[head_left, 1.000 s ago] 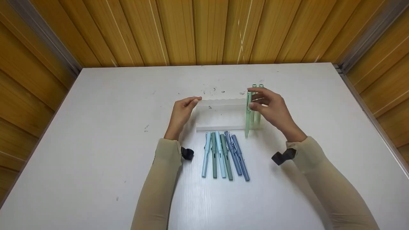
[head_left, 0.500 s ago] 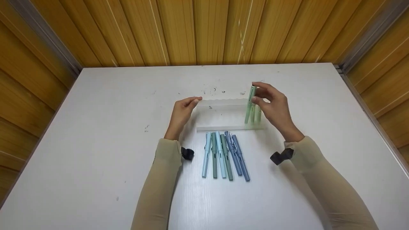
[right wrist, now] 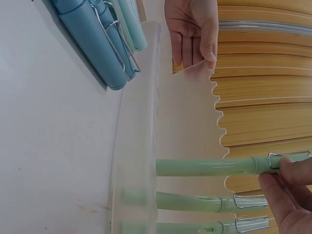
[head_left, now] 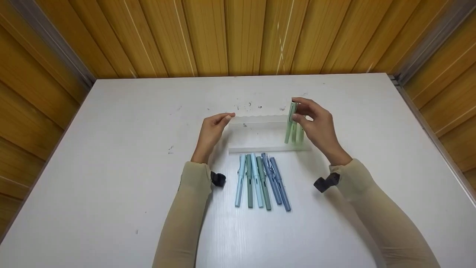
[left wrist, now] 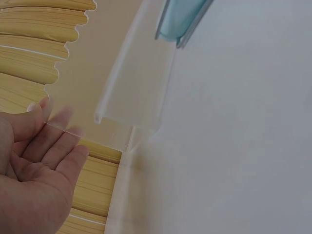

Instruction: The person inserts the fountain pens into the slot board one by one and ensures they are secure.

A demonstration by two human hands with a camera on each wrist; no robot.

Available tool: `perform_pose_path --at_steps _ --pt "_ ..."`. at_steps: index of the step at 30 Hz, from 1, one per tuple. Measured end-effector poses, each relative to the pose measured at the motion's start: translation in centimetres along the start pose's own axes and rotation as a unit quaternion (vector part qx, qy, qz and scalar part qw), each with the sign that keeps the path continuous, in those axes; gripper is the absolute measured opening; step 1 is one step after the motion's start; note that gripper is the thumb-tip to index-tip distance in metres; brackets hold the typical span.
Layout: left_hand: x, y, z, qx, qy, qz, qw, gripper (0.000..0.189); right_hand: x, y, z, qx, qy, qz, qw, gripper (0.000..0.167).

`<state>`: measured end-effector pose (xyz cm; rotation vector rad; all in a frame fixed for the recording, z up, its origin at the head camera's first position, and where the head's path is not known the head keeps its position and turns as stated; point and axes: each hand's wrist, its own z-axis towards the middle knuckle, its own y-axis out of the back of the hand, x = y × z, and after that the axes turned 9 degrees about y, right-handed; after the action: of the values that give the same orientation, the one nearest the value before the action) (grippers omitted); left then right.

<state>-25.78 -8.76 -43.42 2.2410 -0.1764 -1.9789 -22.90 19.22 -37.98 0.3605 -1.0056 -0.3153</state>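
Note:
My left hand (head_left: 215,130) pinches the upper left corner of a clear pen stand (left wrist: 131,78), whose back panel has a scalloped top edge. Thumb and fingers of my right hand (head_left: 318,121) pinch a light green pen (right wrist: 209,167) by its clipped cap end. This pen stands nearly upright at the stand's right part, its lower end at the front lip (right wrist: 138,97). Beside it, two more light green pens (right wrist: 190,201) stand in the stand, their lower ends showing through the lip. In the head view my right hand partly covers them.
In front of the stand several capped pens lie side by side on the white table (head_left: 111,167): light blue (head_left: 240,182), dark green (head_left: 249,182) and blue (head_left: 280,186). A yellow wood-slat wall (head_left: 241,37) rises behind the table.
The light green pen has gone from in front of the stand, up and back to its lip, with my right hand. It has dipped slightly since the middle frame. My left hand stays put.

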Motion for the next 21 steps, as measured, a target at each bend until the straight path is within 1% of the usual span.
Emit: perform_pose_path --at_steps 6,12,21 --pt "-0.1 0.1 0.0 0.000 -0.006 0.004 1.0000 0.026 -0.4 -0.1 0.1 0.010 -0.001 -0.005 0.9999 0.045" --pt "0.0 0.1 0.0 0.000 -0.012 0.005 0.9999 0.027 -1.1 0.0 0.4 0.024 -0.011 -0.009 0.9996 0.046" --pt "-0.1 0.1 0.0 0.006 -0.005 0.007 0.9999 0.028 -1.4 0.2 0.3 0.039 -0.013 0.001 0.9991 0.042"
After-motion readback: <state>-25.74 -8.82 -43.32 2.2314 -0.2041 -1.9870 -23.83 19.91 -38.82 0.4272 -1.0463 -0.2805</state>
